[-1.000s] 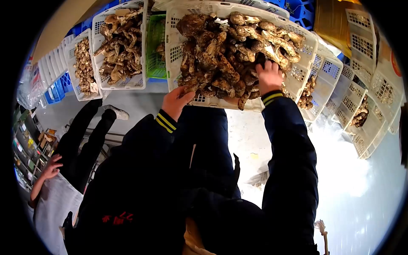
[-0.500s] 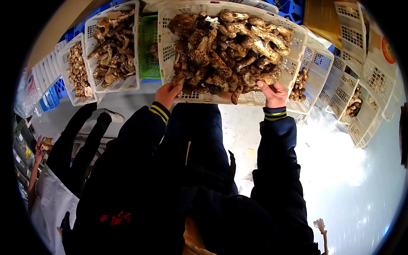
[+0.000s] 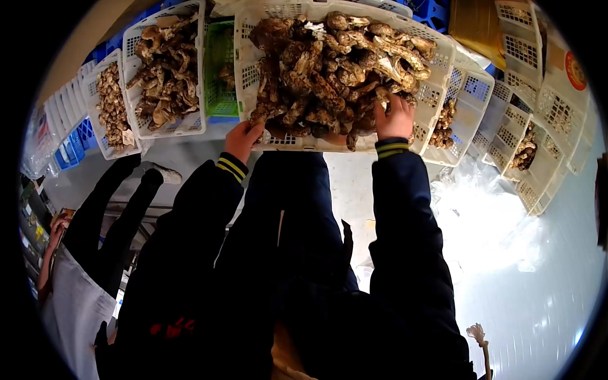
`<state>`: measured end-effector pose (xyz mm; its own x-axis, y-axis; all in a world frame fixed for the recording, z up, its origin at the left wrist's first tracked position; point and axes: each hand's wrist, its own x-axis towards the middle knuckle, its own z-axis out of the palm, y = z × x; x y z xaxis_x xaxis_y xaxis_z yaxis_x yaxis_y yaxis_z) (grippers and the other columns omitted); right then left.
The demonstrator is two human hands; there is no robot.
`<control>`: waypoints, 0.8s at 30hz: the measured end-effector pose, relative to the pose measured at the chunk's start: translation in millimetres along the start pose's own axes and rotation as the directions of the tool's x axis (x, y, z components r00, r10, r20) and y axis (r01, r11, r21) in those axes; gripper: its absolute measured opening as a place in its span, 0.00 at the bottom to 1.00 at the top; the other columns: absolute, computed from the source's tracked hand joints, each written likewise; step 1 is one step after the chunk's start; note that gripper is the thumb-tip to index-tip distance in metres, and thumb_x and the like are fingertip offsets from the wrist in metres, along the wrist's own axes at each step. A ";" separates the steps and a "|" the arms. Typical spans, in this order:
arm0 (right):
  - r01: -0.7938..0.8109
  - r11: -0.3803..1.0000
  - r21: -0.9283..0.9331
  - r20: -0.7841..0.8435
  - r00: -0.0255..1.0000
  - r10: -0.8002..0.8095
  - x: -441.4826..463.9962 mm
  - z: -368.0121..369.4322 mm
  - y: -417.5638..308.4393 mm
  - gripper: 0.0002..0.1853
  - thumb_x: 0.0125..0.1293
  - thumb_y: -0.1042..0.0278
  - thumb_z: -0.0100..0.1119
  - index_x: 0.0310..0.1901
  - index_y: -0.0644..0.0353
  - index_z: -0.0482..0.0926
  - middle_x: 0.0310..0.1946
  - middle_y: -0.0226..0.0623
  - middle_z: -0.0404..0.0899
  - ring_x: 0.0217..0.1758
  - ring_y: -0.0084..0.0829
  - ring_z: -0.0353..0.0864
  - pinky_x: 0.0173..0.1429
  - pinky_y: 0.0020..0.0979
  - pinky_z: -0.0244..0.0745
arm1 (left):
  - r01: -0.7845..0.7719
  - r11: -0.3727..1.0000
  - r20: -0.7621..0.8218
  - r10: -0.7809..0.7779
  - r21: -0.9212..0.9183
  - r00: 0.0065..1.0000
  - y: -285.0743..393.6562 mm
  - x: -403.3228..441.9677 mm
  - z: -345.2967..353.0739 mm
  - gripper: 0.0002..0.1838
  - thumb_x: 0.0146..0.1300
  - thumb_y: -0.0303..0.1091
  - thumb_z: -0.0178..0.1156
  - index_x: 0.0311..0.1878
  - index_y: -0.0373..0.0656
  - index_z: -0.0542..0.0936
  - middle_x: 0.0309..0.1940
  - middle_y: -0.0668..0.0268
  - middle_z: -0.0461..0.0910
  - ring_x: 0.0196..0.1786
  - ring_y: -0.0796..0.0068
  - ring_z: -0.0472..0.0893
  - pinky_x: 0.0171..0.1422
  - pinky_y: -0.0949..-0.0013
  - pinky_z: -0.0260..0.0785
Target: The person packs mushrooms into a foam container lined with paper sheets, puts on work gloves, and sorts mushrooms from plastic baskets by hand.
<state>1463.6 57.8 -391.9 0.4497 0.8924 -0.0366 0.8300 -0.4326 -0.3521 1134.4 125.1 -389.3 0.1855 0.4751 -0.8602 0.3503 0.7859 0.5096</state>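
Note:
In front of me is a white perforated plastic basket (image 3: 248,76) heaped with brown, thick-stemmed mushrooms (image 3: 329,82). My left hand (image 3: 243,140) is closed on the basket's near left corner, its fingertips beside a mushroom at the edge. Over the near right part of the heap, my right hand (image 3: 395,118) has its fingers curled down around a mushroom, which the hand mostly hides.
To the left stand a green basket (image 3: 218,102), a white basket (image 3: 197,120) of similar mushrooms and one of small pieces (image 3: 109,101). More white baskets (image 3: 475,107) are on the right. A person in a pale apron (image 3: 79,304) is at far left.
My right hand has moved from the basket's near edge inward onto the mushrooms, its back now facing up. My left hand has shifted slightly left and down at the corner.

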 end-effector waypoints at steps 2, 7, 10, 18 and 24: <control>-0.139 0.982 0.127 0.067 0.989 0.131 27.9 28.6 -3.9 0.16 0.50 0.62 0.56 0.39 0.63 0.75 0.34 0.50 0.76 0.38 0.48 0.75 0.43 0.43 0.69 | 0.008 1.000 -0.093 -0.008 0.001 0.996 1.8 -4.0 8.2 0.20 0.55 0.48 0.58 0.31 0.37 0.74 0.23 0.69 0.71 0.25 0.82 0.71 0.29 0.75 0.66; -0.348 0.931 0.109 0.395 0.875 0.281 50.5 59.7 -51.1 0.17 0.50 0.64 0.51 0.39 0.66 0.72 0.31 0.55 0.76 0.38 0.49 0.76 0.45 0.40 0.71 | 0.010 1.000 -0.017 -0.010 0.008 1.000 -3.1 -4.8 11.3 0.20 0.55 0.48 0.59 0.32 0.36 0.75 0.23 0.69 0.71 0.24 0.83 0.68 0.30 0.76 0.66; -0.326 0.855 0.404 0.472 0.875 0.110 25.7 30.4 -90.9 0.24 0.50 0.66 0.48 0.53 0.56 0.70 0.39 0.49 0.77 0.40 0.45 0.76 0.47 0.36 0.70 | 0.040 0.996 -0.062 -0.035 0.082 0.997 1.2 -0.2 15.3 0.19 0.56 0.47 0.58 0.31 0.36 0.74 0.21 0.70 0.70 0.23 0.83 0.67 0.27 0.76 0.63; 0.190 0.971 -0.143 0.320 0.938 -0.136 29.7 48.5 -17.0 0.17 0.49 0.74 0.51 0.43 0.53 0.74 0.49 0.32 0.72 0.44 0.38 0.73 0.44 0.35 0.73 | -0.006 1.000 -0.034 0.006 -0.023 0.999 17.6 0.2 16.8 0.18 0.56 0.45 0.58 0.35 0.37 0.75 0.21 0.72 0.67 0.23 0.85 0.64 0.27 0.75 0.60; 0.454 0.832 -0.318 0.654 0.740 -0.154 43.2 12.8 14.7 0.14 0.52 0.71 0.47 0.41 0.48 0.76 0.43 0.27 0.74 0.45 0.36 0.73 0.39 0.34 0.74 | 0.003 1.000 -0.060 -0.003 0.011 0.998 14.6 -3.7 15.0 0.18 0.56 0.44 0.59 0.38 0.36 0.75 0.24 0.71 0.70 0.25 0.85 0.67 0.28 0.75 0.62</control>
<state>1491.0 91.7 -410.6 -0.0109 0.8111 -0.5848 0.9999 0.0048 -0.0119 1152.6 128.8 -379.0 0.1288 0.4961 -0.8586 0.3610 0.7830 0.5066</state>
